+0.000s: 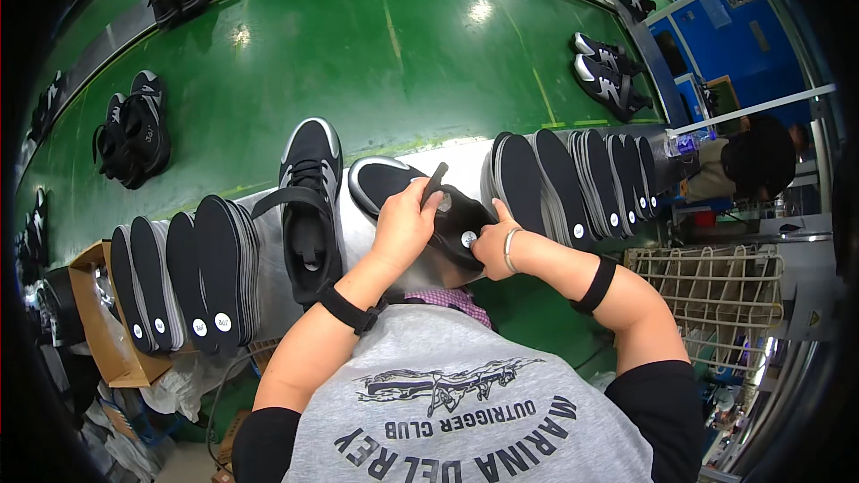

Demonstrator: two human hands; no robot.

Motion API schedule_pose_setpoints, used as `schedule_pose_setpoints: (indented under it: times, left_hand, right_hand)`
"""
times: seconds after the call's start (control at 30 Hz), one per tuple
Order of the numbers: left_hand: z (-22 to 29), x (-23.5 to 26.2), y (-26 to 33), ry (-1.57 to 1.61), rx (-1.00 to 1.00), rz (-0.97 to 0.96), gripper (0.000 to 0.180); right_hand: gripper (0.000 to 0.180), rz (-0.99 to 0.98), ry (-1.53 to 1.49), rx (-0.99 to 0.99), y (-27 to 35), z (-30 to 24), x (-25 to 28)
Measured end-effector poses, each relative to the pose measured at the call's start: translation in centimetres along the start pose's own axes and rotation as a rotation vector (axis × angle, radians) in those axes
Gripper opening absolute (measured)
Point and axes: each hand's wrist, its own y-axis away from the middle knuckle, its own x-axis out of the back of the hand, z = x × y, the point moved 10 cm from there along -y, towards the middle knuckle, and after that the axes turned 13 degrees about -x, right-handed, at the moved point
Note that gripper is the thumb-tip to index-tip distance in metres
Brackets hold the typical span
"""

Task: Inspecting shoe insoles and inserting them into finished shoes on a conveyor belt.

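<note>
A black sneaker [376, 181] with a silver toe lies tilted on the metal ledge in front of me, its opening turned toward me. My left hand [403, 225] is closed on the shoe's dark tongue or strap, which sticks up past the fingers. A black insole [462, 225] with a round white sticker at its heel sits partly inside the opening. My right hand [497, 246] grips around the heel end of this insole, one finger pointing up; its fingertips are partly hidden. Just left stands the matching sneaker [309, 170], upright, its strap hanging aside.
Stacked black insoles [224, 268] stand to the left, and more insole stacks [564, 179] to the right. Beyond the ledge is a green surface [429, 63] with shoe pairs [134, 130] on it. A wire basket [707, 300] and another person [761, 156] are at right; a cardboard box [94, 304] at left.
</note>
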Motion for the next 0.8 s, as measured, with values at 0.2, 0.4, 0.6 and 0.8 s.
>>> schedule_pose_setpoints:
  times: [0.2,0.4,0.6,0.8]
  left_hand:
    - [-3.4,-0.4,1.3,0.359,0.117,0.089,0.018]
    - [-2.7,-0.9,1.7,0.345,0.148,-0.016,0.022]
    - [-2.9,-0.6,1.7,0.396,0.15,-0.027,0.021]
    - [-3.5,0.8,1.2,0.42,0.174,0.103,0.021]
  right_hand:
    - [0.052,0.104,-0.644,0.102,0.7,0.6,2.9]
    - [0.025,0.112,-1.985,0.229,-1.2,1.9,2.3]
    - [0.017,0.261,-2.209,0.025,-1.3,2.2,1.4]
    - [0.017,0.303,-2.337,0.528,0.5,2.6,2.9]
